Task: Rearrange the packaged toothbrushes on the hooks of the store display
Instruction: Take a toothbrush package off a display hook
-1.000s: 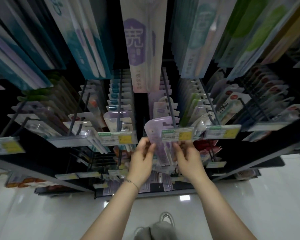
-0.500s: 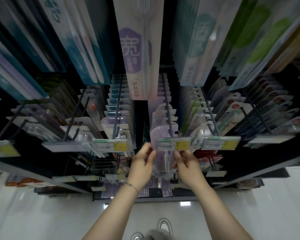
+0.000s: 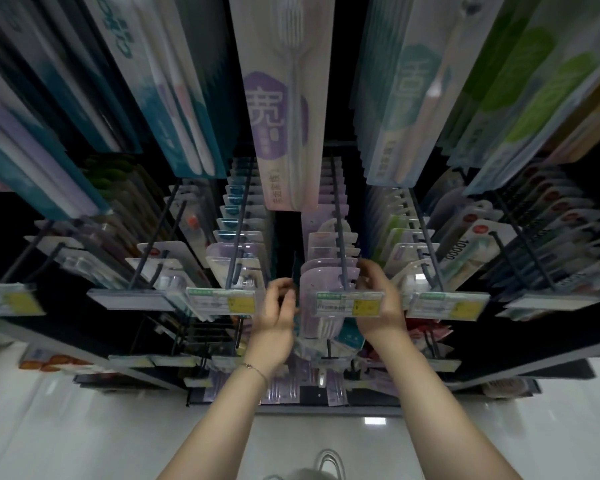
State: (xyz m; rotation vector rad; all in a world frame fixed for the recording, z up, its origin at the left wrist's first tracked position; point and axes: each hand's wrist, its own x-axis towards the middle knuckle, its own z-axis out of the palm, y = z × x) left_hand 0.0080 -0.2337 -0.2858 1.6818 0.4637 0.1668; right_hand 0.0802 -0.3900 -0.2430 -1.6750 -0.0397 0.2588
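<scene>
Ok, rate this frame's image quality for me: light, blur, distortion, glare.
Head view: dim, with deep black shadows. Head view: wide-angle stretch smears the upper packs toward the edges. Head view: motion blur softens the left hand and the purple pack the right hand holds; price tag print unreadable. Head view: small glare spot on the glossy floor.

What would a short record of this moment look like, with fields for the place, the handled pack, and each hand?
place: store display of packaged toothbrushes on hooks
pack: lilac pack, at the front of the middle hook, behind the price label
right hand: grips the pack's right edge
left hand: fingers curled beside the pack's left edge; contact unclear
</scene>
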